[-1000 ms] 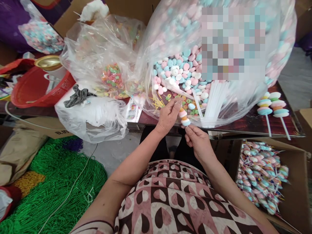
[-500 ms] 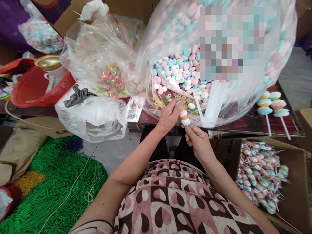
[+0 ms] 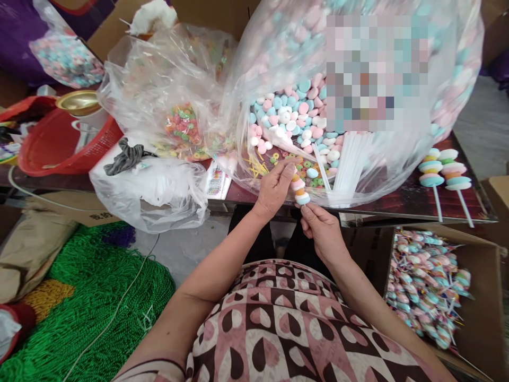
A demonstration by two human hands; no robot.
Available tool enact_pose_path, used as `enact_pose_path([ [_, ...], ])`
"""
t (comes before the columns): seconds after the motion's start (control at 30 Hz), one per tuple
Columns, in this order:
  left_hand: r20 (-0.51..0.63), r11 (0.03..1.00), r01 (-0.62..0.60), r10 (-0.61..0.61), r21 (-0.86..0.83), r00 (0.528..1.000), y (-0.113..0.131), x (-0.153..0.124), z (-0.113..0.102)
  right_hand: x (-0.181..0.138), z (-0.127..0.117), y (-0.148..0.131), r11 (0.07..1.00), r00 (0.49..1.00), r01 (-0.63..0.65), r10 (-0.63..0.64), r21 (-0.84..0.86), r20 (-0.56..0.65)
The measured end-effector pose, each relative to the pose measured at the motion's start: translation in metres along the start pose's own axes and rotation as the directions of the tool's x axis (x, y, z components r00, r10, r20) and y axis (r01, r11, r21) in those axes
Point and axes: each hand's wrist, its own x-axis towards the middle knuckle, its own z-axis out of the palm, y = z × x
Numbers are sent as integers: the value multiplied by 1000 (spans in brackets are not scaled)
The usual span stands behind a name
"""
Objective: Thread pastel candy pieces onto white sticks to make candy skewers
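Between my hands, at the table's front edge, is a marshmallow skewer point(image 3: 299, 192) with pink, white, orange and blue pieces stacked along it. My left hand point(image 3: 278, 185) is closed around its upper end, and the fingers hide the tip. At the lower end, just under the blue piece, my right hand point(image 3: 321, 225) pinches it; the stick there is covered by my fingers. Past my hands, loose pink, white and blue marshmallows point(image 3: 294, 114) spill from a big clear bag point(image 3: 246, 69). Small gummy rings point(image 3: 280, 157) lie near my left fingers.
White sticks point(image 3: 352, 164) lie on the bag's edge. Two finished-looking marshmallow skewers point(image 3: 431, 168) rest at the table's right end. Below them stands a cardboard box point(image 3: 483, 297) of wrapped skewers. Clear bags point(image 3: 155, 185) and a red basket point(image 3: 51, 143) occupy the left side.
My left hand has shifted slightly at the skewer's top, and more of the upper pink piece shows. My right hand keeps its pinch at nearly the same spot.
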Motion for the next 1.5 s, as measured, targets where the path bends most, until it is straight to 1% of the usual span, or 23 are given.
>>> enact_pose_path([
  [0.13,33,998,-12,10,61,999,3,0,1,0,1,-2,1000,1000,-6,6,1,3],
  [0.23,65,991,-40,32,129,997,6,0,1,-1,1,-3,1000,1000,-7,7,-2,12],
  [0.33,85,985,-70,57,158,995,7,0,1,-1,1,-3,1000,1000,-3,3,-9,16],
  [0.53,97,991,-87,78,102,992,8,0,2,-1,0,-2,1000,1000,1,-1,-17,22],
  [0.7,29,994,-64,62,87,998,5,0,0,0,1,-3,1000,1000,4,-3,-21,16],
  [0.77,20,995,-57,56,78,998,4,1,-1,0,2,-3,1000,1000,3,-3,-22,16],
  [0.97,78,997,-62,57,54,995,7,2,0,-1,2,-4,1000,1000,-6,6,-11,11],
  [1.17,90,993,-52,42,107,995,7,1,0,-2,2,-4,1000,1000,0,0,-22,11],
  [1.23,79,993,-56,47,108,996,5,1,0,-1,2,-4,1000,1000,5,-4,-21,14],
  [1.37,54,997,-62,60,45,997,4,0,0,0,1,-4,1000,1000,2,-1,-24,17],
  [1.5,78,999,-29,27,21,997,7,0,-1,0,1,-3,1000,1000,2,-2,-31,20],
])
